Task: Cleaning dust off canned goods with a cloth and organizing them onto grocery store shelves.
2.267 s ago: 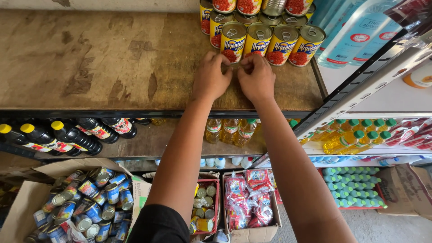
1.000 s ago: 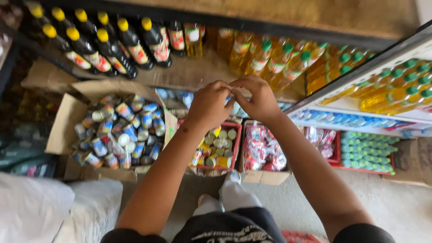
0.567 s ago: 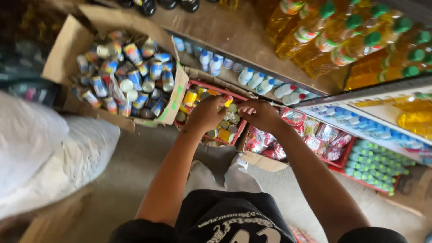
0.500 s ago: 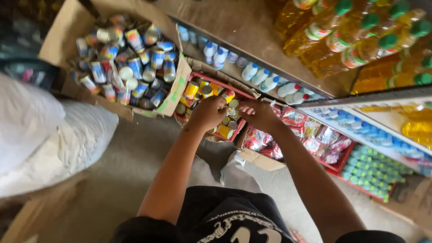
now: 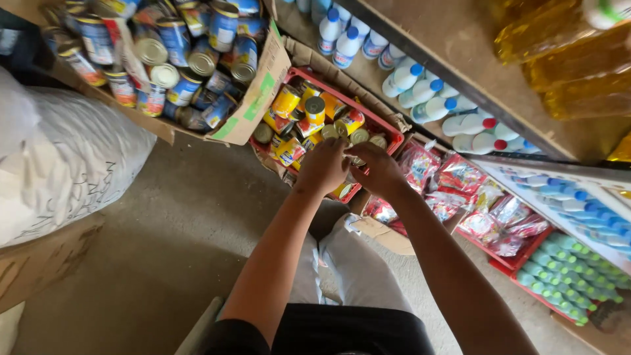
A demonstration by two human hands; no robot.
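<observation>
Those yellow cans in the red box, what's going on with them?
A person bends over the red box on the floor, both hands down among the yellow cans. The left hand and right hand sit side by side on the cans; whether either has a grip on one can't be seen. Beside it, a cardboard box holds blue cans.

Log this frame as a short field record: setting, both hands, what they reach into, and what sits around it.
setting: shop floor beside low shelves
left hand: over the red box, fingers on a can; grip unclear
right hand: beside it, fingers down among the cans
red box: holds yellow-labelled cans
left of it: cardboard box of blue-labelled cans
right of it: red snack packets
shelf behind: white bottles
far left: white sack
</observation>
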